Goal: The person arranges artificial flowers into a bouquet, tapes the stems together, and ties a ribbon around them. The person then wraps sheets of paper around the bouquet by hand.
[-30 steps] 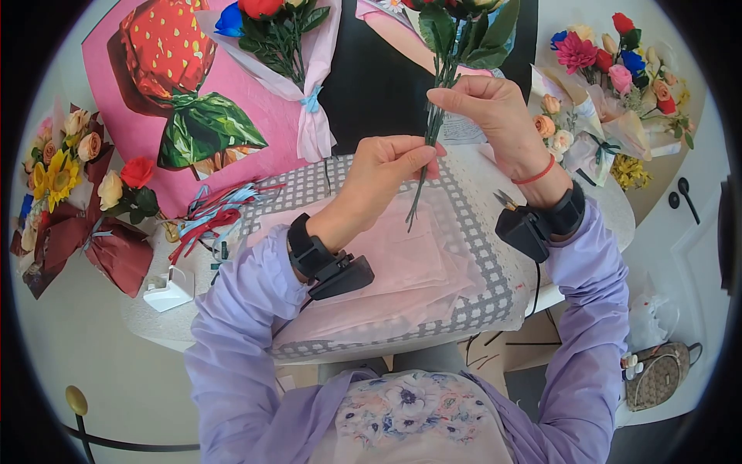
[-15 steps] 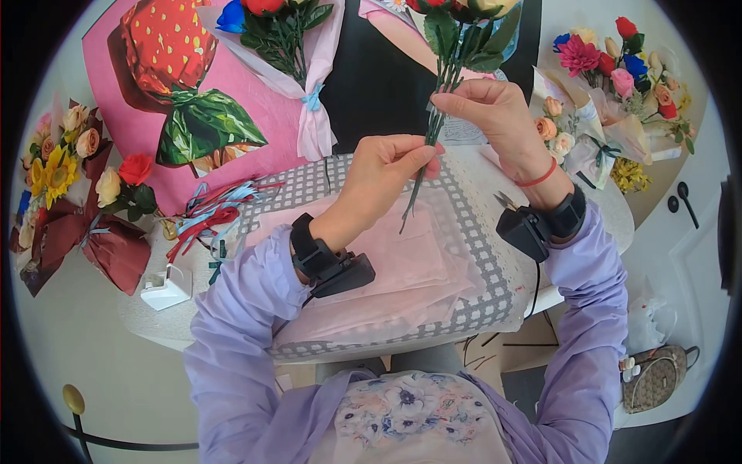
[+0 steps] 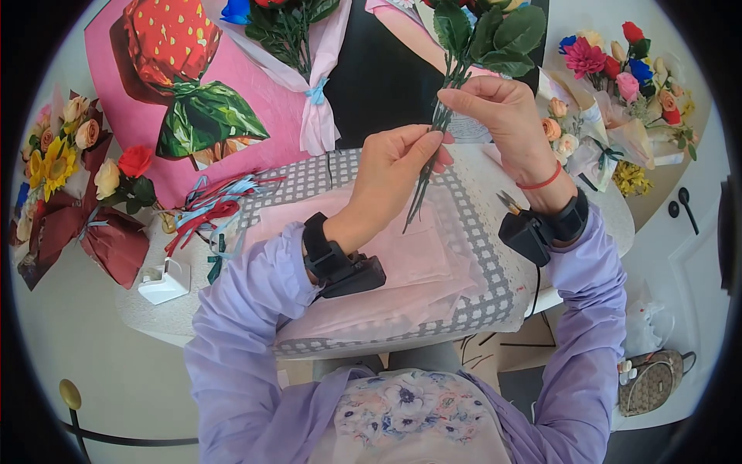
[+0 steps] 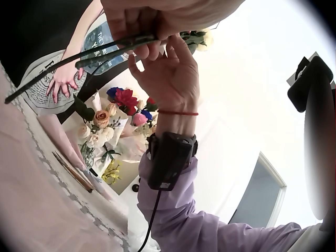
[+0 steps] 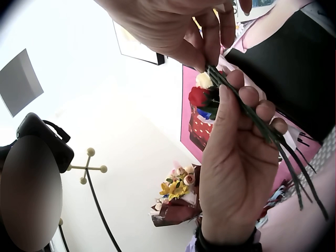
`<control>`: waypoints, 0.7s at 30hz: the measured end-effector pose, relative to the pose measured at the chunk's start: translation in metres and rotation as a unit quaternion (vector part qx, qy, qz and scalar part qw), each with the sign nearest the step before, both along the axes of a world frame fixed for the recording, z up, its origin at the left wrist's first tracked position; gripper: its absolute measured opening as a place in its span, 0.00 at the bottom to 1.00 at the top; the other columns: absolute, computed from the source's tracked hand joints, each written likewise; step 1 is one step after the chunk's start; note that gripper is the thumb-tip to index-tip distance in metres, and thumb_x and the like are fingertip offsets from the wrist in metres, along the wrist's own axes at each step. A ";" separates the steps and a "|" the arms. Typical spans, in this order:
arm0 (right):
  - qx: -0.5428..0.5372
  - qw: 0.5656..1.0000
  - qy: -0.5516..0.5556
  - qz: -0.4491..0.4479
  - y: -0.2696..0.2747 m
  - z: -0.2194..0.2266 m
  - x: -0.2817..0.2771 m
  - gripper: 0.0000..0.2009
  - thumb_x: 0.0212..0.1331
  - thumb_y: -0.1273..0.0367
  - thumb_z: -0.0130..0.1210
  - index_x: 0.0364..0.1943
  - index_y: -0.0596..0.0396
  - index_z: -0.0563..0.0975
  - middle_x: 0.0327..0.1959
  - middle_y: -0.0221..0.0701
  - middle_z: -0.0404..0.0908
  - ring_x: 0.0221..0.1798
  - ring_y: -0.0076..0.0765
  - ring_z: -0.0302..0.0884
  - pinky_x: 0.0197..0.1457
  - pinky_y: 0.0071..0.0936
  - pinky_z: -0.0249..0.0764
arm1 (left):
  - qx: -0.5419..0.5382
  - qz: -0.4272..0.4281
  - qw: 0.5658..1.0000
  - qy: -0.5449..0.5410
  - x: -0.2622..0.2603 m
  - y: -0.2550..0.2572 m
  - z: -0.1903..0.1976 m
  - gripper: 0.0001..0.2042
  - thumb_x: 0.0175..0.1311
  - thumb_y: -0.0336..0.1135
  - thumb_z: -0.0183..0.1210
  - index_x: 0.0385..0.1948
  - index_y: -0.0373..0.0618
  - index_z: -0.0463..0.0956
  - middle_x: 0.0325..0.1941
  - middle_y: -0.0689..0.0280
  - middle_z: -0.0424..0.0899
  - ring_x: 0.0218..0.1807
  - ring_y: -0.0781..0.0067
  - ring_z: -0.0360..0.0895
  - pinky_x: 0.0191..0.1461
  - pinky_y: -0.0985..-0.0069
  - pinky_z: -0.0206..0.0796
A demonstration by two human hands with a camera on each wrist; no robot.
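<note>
A bundle of green flower stems (image 3: 442, 116) is held upright over the table, its leaves (image 3: 506, 39) at the top of the head view and the flower heads partly cut off. The left hand (image 3: 390, 174) grips the stems low down, thumb across them, with the stem ends hanging below. Just above it the right hand (image 3: 506, 124) pinches the stems between thumb and fingers. In the right wrist view the left hand (image 5: 239, 157) has its fingers curled round the stems (image 5: 262, 126). Pink wrapping sheets (image 3: 371, 271) lie beneath the hands.
Ribbons (image 3: 212, 213) and a white tape dispenser (image 3: 165, 281) are at the table's left. Scissors (image 3: 510, 203) lie near the right wrist. A wrapped bouquet (image 3: 317, 116) rests on a pink candy-print bag (image 3: 255, 100); other bouquets (image 3: 100, 232) stand left and right (image 3: 610, 124).
Both hands and the stems have shifted slightly right in the head view. The bundle has turned a little, showing more broad leaves at the right. Both hands still hold the stems.
</note>
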State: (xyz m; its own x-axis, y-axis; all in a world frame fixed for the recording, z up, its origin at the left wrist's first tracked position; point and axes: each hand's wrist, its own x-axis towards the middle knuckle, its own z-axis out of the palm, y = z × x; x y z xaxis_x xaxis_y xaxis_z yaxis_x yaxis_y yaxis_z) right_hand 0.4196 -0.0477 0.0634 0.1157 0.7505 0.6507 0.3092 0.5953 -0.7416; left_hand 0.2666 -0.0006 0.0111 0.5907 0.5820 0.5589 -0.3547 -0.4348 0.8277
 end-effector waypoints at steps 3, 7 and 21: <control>0.020 1.000 -0.004 0.002 0.001 -0.001 -0.002 0.07 0.47 0.70 0.62 0.22 0.60 0.80 0.18 0.20 0.73 0.21 0.12 0.61 0.23 0.13 0.54 | -0.005 0.011 1.000 0.004 0.001 0.000 -0.001 0.13 0.63 0.37 0.49 0.37 0.37 0.76 0.27 0.67 0.79 0.30 0.83 0.73 0.36 0.85 0.65; -0.003 1.000 0.002 -0.002 0.000 -0.001 -0.003 0.07 0.47 0.70 0.62 0.23 0.61 0.80 0.19 0.21 0.74 0.21 0.12 0.61 0.23 0.13 0.54 | -0.048 -0.017 0.999 0.000 0.001 0.003 0.000 0.13 0.63 0.38 0.50 0.38 0.36 0.76 0.28 0.66 0.79 0.29 0.81 0.74 0.36 0.84 0.66; -0.011 1.000 -0.023 0.015 0.002 -0.004 -0.006 0.08 0.48 0.69 0.61 0.26 0.62 0.80 0.22 0.23 0.76 0.24 0.13 0.66 0.26 0.13 0.60 | -0.061 0.001 0.998 -0.010 0.000 0.003 -0.001 0.12 0.62 0.36 0.51 0.36 0.35 0.76 0.31 0.62 0.81 0.31 0.78 0.78 0.35 0.83 0.69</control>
